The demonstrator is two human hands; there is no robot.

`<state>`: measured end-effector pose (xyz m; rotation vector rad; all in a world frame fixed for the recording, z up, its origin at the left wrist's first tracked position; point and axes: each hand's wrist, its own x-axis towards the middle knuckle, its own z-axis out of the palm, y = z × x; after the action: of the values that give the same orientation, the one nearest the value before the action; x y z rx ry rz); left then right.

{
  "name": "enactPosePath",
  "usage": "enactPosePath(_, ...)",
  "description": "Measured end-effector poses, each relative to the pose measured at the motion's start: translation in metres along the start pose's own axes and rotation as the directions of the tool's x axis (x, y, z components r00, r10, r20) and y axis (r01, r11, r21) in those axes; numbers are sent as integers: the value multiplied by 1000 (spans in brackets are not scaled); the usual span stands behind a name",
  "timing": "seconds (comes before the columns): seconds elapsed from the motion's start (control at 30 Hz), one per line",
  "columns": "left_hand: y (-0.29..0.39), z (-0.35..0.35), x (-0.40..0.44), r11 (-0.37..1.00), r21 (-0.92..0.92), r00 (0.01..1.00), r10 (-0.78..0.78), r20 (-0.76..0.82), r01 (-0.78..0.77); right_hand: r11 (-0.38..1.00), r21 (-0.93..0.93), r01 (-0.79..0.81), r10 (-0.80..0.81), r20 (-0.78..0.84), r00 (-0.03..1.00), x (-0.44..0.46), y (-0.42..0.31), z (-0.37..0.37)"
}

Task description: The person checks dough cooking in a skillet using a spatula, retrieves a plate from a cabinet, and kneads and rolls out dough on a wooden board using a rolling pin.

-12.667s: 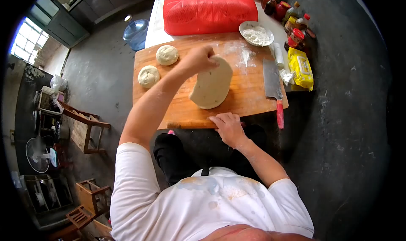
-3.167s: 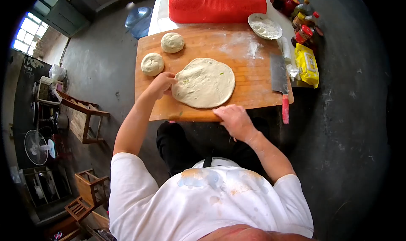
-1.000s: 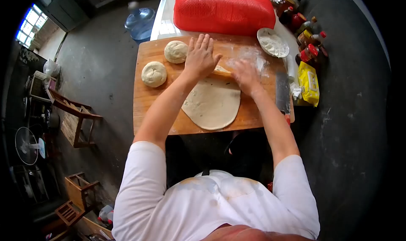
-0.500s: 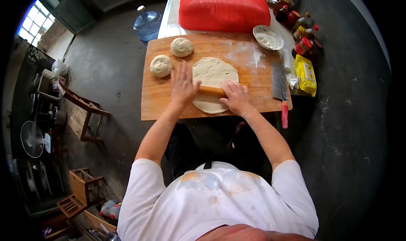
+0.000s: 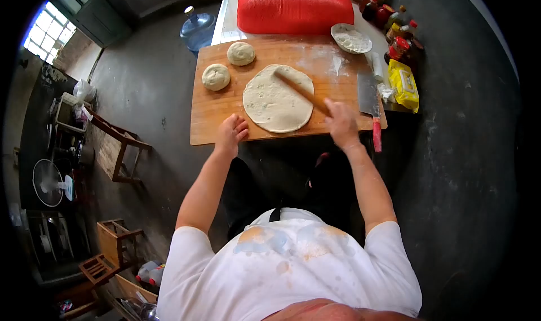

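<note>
A round, flat sheet of dough (image 5: 270, 104) lies on the wooden board (image 5: 211, 118). My right hand (image 5: 342, 124) is closed around one end of a rolling pin (image 5: 301, 91), which slants up and left over the dough's upper right part. My left hand (image 5: 232, 135) is at the board's front edge, just left of the dough, its fingers curled together with nothing visible in them. Two dough balls, one nearer (image 5: 216, 77) and one farther (image 5: 241, 54), sit at the board's upper left.
A cleaver (image 5: 368, 95) with a red handle lies at the board's right edge, its handle jutting past the front. Beyond are a bowl of flour (image 5: 351, 38), a red mesh cover (image 5: 296, 8), a yellow wipes pack (image 5: 403, 85) and several bottles and jars (image 5: 399, 47). Flour dusts the board.
My left hand has come off the rolling pin and moved toward the front edge. My right hand now holds the pin by one end, turned diagonal. The dough has shifted left and looks rounder.
</note>
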<state>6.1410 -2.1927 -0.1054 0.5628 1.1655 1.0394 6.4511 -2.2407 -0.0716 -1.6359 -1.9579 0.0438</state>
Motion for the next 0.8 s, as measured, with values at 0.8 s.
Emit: enactPosePath(0.8,11,61,51,818,385,873,-265,-409,428,873,442,-206,-6,432,902,72,-21,-23)
